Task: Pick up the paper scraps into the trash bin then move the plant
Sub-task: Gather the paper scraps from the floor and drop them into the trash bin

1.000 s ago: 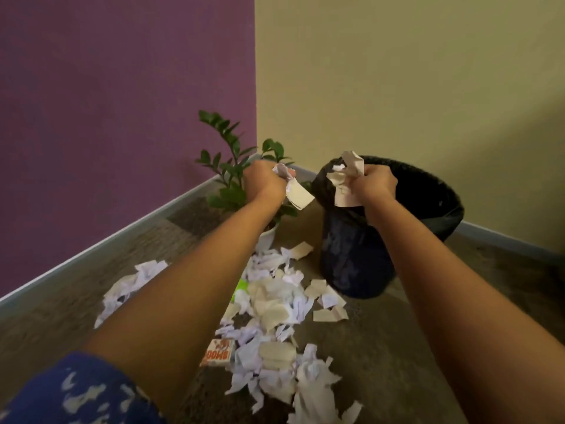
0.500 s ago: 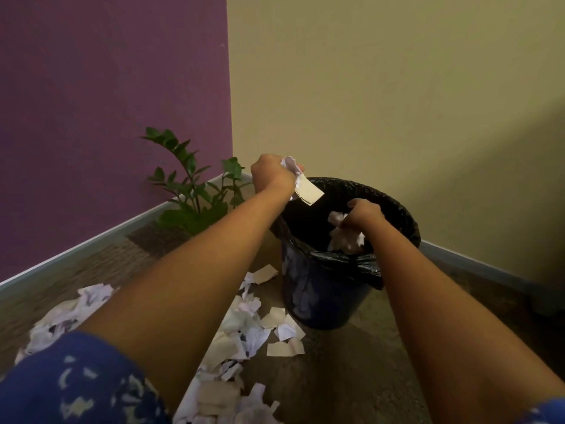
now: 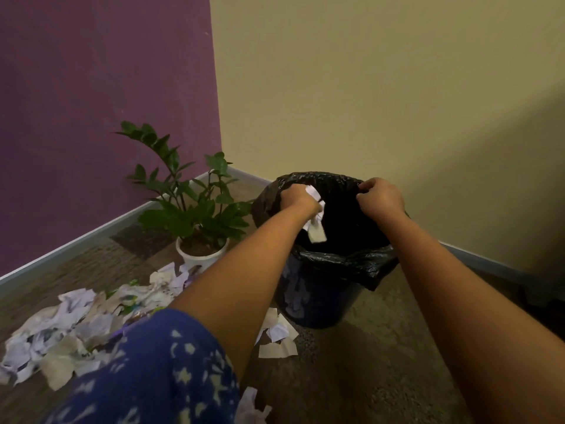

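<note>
The left hand (image 3: 298, 198) clutched crumpled white paper scraps (image 3: 316, 228) over the black-lined blue plastic trash bin (image 3: 324, 304), best released dead centre; the curled right hand's (image 3: 381, 199) hold was unclear.

Plant (image 3: 189, 206) close beside open trash bin (image 3: 324, 301)

Strewn scraps (image 3: 76, 325) beside bin (image 3: 312, 295), plant (image 3: 189, 209)

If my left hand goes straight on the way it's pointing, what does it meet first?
Likely the black liner inside the trash bin: your left hand, gripping paper scraps, points into its open mouth. The dark interior hides the depth.
</note>
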